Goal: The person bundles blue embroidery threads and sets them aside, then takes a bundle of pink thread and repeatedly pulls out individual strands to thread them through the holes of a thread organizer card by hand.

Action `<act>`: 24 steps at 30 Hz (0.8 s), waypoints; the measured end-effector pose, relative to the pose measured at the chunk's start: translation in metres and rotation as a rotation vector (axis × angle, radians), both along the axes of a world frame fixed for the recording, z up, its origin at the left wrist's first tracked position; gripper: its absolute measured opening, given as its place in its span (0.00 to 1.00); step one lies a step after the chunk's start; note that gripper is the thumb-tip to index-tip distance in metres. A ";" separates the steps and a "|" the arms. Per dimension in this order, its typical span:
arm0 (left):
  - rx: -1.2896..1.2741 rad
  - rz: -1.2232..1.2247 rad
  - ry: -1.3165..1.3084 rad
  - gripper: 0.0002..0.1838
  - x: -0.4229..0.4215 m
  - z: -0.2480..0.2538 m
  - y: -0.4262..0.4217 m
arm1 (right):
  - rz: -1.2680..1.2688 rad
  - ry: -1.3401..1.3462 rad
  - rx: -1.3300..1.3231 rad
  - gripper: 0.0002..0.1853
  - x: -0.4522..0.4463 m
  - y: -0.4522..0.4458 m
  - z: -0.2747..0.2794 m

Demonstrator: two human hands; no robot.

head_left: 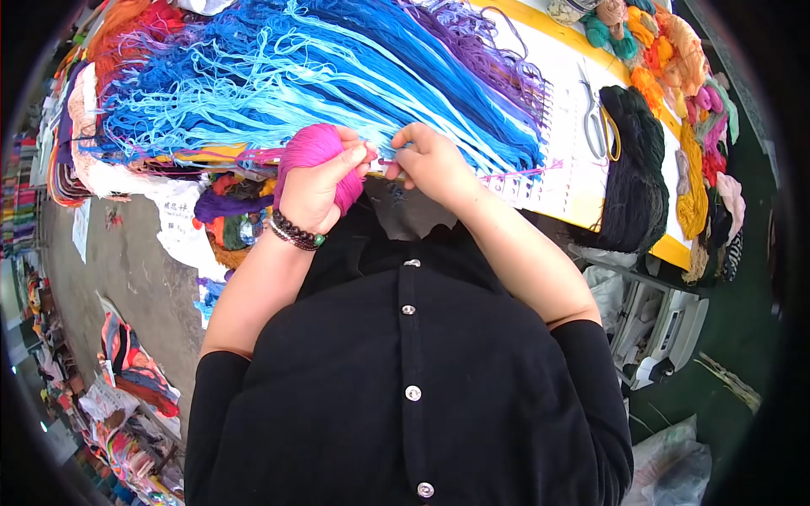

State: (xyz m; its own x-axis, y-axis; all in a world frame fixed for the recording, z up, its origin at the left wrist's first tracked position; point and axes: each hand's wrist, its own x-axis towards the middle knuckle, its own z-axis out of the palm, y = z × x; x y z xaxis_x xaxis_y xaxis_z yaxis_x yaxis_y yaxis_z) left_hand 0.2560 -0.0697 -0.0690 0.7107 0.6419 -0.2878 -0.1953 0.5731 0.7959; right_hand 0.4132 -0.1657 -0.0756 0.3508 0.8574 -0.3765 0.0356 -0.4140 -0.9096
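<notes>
My left hand [314, 196], wearing a dark bead bracelet [294, 231], is closed round a magenta ball of yarn [309, 148]. Its thumb and forefinger are pinched together at the ball's right side. Close by on the right, my right hand [434, 166] has its fingers curled in a pinch; whatever lies between the tips is too small to make out. Just beyond both hands, long blue strands of thread [278, 80] spread over the table. A thin pink strand [515, 174] runs along their near edge, to the right of my right hand.
Purple threads [481, 51] lie at the back. To the right are scissors [596, 126], a black skein [634, 164] and a yellow skein [693, 181] on the white and yellow tabletop [579, 196]. Several coloured bundles [232, 211] hang below the table's edge at left.
</notes>
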 end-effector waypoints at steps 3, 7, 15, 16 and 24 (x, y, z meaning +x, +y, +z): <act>-0.009 0.020 -0.006 0.14 0.001 -0.001 -0.003 | -0.033 0.100 0.031 0.11 0.001 0.000 -0.005; 0.065 -0.084 0.142 0.18 0.004 -0.008 -0.006 | -0.201 0.448 0.124 0.07 -0.003 -0.003 0.005; 0.468 -0.030 0.290 0.18 -0.005 0.001 -0.002 | -0.064 0.273 0.084 0.07 -0.002 -0.003 0.005; 0.240 0.069 0.213 0.16 -0.010 0.012 0.007 | -0.003 0.178 0.109 0.09 -0.003 0.000 -0.004; 0.309 0.260 -0.311 0.16 -0.147 0.034 0.137 | 0.146 -0.257 -0.041 0.15 -0.004 -0.005 0.009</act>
